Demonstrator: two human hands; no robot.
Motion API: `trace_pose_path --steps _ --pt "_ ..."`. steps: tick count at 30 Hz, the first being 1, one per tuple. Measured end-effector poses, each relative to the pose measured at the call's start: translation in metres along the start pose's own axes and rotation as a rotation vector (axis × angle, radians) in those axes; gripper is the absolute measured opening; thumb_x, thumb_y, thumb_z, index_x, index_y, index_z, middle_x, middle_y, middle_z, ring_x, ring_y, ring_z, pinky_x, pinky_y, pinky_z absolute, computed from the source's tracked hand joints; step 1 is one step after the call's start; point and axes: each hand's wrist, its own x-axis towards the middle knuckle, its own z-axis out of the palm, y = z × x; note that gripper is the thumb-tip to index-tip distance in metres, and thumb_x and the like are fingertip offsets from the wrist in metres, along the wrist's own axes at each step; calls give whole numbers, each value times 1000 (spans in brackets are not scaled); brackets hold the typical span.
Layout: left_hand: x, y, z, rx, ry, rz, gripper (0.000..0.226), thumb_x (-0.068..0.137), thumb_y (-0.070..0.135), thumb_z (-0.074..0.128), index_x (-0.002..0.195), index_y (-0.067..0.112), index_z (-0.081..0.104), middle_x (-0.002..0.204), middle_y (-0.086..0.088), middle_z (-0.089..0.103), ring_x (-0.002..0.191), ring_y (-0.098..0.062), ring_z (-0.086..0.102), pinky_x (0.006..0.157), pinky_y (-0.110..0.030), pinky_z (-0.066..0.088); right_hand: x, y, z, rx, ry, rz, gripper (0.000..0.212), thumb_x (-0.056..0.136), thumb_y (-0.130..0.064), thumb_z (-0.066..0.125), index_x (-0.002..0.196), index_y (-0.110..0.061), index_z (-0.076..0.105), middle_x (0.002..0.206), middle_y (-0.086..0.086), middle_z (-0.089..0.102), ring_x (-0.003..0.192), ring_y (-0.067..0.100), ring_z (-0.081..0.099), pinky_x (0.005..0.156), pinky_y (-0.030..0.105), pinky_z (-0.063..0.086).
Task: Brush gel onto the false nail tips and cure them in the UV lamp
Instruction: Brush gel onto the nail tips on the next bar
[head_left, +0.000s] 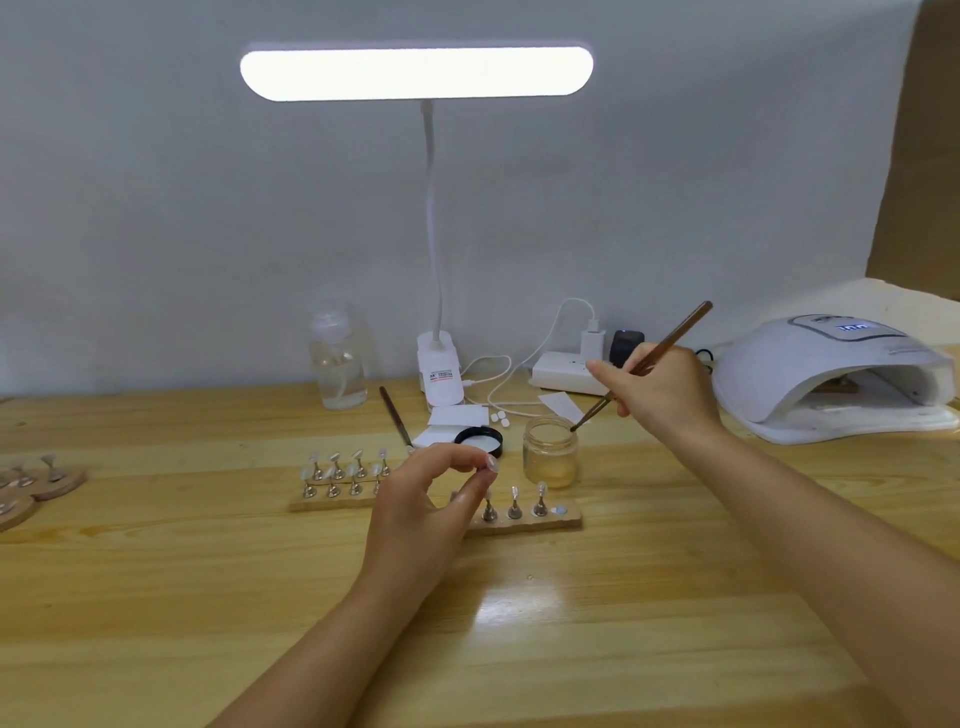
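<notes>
Nail tip (491, 462): pinched in the left hand (415, 514) at frame centre, above the near wooden strip (524, 525).
Brush (644, 364): right hand (660, 395) grips it like a pen, bristles at the mouth of the open jar (550, 452).
Risk: I think too much gel can drip on the table (156, 597), or the small tip can slip from the fingers.
Risk two: the jar can tip over if the brush pushes its rim.
Count: three stands on the near strip, about eight on the far strip (337, 480), two brushes, one UV lamp (831, 384) at right.
</notes>
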Motion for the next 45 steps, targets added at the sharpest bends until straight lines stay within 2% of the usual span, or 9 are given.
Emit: trace_pose_path --steps 3,7,12,16,22,27,36,40,45 --pt "0 1 0 25 11 11 17 76 9 70 78 25 66 76 11 67 81 12 55 73 2 33 -4 0 -2 39 79 -3 34 83 -34 66 56 -18 50 47 -4 56 48 4 55 57 24 42" --pt "0 1 0 6 1 13 18 78 8 69 79 26 66 78 13 66 82 13 54 74 3 32 -33 -1 6 286 191 -78 33 86 -35 61 61 -17 48 40 -5 55 40 -3 52 50 12 41" --pt "1 -1 0 -19 -10 -6 20 78 7 69 78 27 66 78 13 66 81 11 55 73 2 33 -78 -9 16 471 15 -292 17 85 -33 49 75 -23 59 59 -5 65 50 -2 58 51 9 45" --pt "2 -2 1 -21 -9 7 20 76 3 69 76 23 67 77 13 66 79 10 55 73 1 33 -92 -13 19 452 -82 -399 27 90 -43 47 75 -26 62 65 -7 66 60 -2 60 57 9 45" --pt "3 -4 1 -8 -11 34 19 76 3 70 80 22 70 81 12 67 82 5 57 71 -1 35 -96 -12 26 318 -117 -584 33 91 -29 37 74 -17 63 67 -15 60 65 -7 57 59 6 42" --pt "3 -3 1 -8 -9 34 18 75 4 70 81 21 72 81 13 66 83 3 58 71 -2 36 -98 -7 27 385 -145 -552 38 91 -30 37 65 -18 62 57 -14 58 54 -7 56 56 3 39" --pt "3 -3 1 -28 -11 24 18 75 1 70 82 17 73 79 10 66 80 2 58 70 -4 37 -100 -6 28 408 -117 -544 42 91 -29 36 64 -13 64 55 -11 59 53 -7 56 56 3 40" --pt "3 -3 1 -20 -5 16 19 75 2 71 82 20 73 80 11 66 82 0 58 70 -3 36 -99 -9 28 327 -101 -572 34 91 -29 35 71 -20 61 63 -14 60 62 -11 56 59 1 38" --pt "3 -2 2 -27 4 15 21 75 2 71 80 23 72 78 10 67 80 3 58 69 -3 36 -100 -7 28 389 -92 -540 35 90 -32 37 66 -24 62 56 -13 60 54 -6 57 55 4 39"
